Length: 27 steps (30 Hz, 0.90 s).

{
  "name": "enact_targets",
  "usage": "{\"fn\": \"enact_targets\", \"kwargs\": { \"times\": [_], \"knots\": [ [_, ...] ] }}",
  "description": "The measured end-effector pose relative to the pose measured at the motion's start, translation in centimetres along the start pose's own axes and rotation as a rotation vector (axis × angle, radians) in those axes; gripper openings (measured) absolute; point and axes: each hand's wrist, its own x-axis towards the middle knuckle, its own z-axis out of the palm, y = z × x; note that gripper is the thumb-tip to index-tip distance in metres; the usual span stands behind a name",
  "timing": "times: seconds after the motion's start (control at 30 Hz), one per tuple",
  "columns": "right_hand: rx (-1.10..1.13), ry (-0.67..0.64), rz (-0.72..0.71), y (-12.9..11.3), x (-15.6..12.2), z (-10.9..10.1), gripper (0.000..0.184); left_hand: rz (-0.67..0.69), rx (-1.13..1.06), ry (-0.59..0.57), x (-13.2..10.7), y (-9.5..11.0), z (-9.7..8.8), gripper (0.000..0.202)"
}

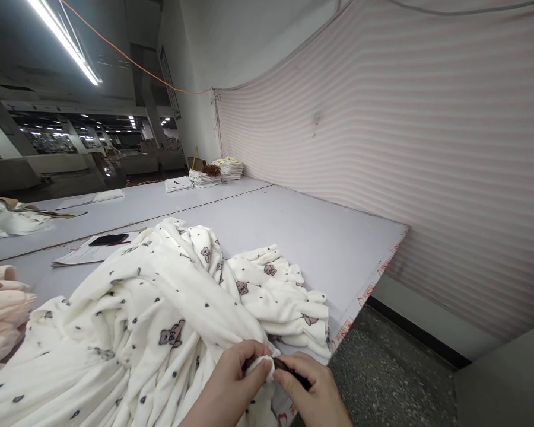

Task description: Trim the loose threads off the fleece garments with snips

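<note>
A heap of white plush fabric (160,284) printed with brown bears and dark drops covers the near part of the table. My left hand (235,379) is closed, pinching a small fold of this fabric at the table's front edge. Right beside it, my right hand (309,385) grips a small dark tool (293,373), its tip touching the pinched fold. The tool's kind cannot be made out, since my fingers cover most of it.
The pale table (329,231) ends at a taped right edge. Peach fabric (2,314) lies at left. Behind the heap, a black phone (109,239) rests on papers (82,252). Folded cloth stacks (204,178) stand at the back. A striped sheet (382,118) hangs at right.
</note>
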Motion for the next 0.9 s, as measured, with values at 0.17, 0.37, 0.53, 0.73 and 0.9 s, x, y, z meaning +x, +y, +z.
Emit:
{"fn": "enact_targets", "kwargs": {
  "times": [0.17, 0.37, 0.53, 0.73, 0.9],
  "knots": [
    [0.264, -0.017, 0.166, 0.7, 0.1, 0.1, 0.03, 0.014, 0.084, 0.013, 0.1, 0.0, 0.1, 0.021],
    [0.325, 0.138, 0.127, 0.8, 0.3, 1.1, 0.031, 0.193, 0.176, 0.102, 0.5, -1.6, 1.3, 0.036],
    [-0.021, 0.176, 0.082, 0.9, 0.7, -1.2, 0.028, 0.647, 0.607, 0.411, 0.7, -3.6, 1.5, 0.023],
    [-0.459, 0.383, 0.142, 4.2, 4.4, -6.3, 0.039, 0.852, 0.657, 0.414, 0.9, -3.5, 0.7, 0.026],
    [-0.296, 0.348, 0.171, 6.0, 5.4, -7.4, 0.016, 0.532, 0.208, 0.175, 2.0, -2.7, 0.1, 0.02]
  ]
}}
